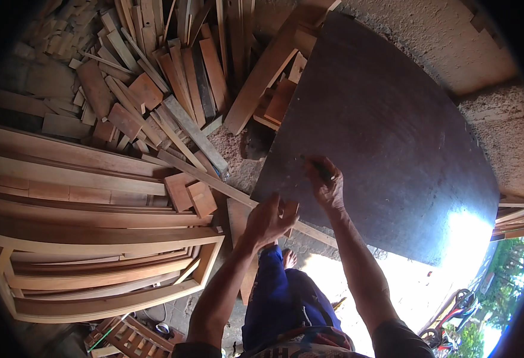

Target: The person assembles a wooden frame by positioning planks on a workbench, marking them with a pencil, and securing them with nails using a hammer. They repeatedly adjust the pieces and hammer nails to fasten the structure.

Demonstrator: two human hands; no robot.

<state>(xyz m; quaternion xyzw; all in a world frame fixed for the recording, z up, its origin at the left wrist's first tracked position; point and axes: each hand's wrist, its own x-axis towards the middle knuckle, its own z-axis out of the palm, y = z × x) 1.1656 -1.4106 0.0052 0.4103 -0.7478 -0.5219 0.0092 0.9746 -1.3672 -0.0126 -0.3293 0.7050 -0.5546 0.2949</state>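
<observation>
A large dark board [387, 125] leans or lies ahead of me; its exact tilt is hard to judge. Along its near left edge runs a long, thin wooden strip [229, 190]. My left hand [264, 222] is closed over this strip, gripping a small wooden block [290, 210] whose end shows beside the fingers. Above the board's surface, my right hand [327, 186] is closed around a short dark pen-like stick [323, 172]. Its thin tip points left; whether it touches the board cannot be seen.
Offcuts and planks [199, 77] are heaped at the far left. Wooden frames [106, 241] are stacked at the left, with two small blocks [193, 195] on top. A slatted wooden piece [133, 337] sits at the lower left. A bicycle [453, 319] stands at the lower right.
</observation>
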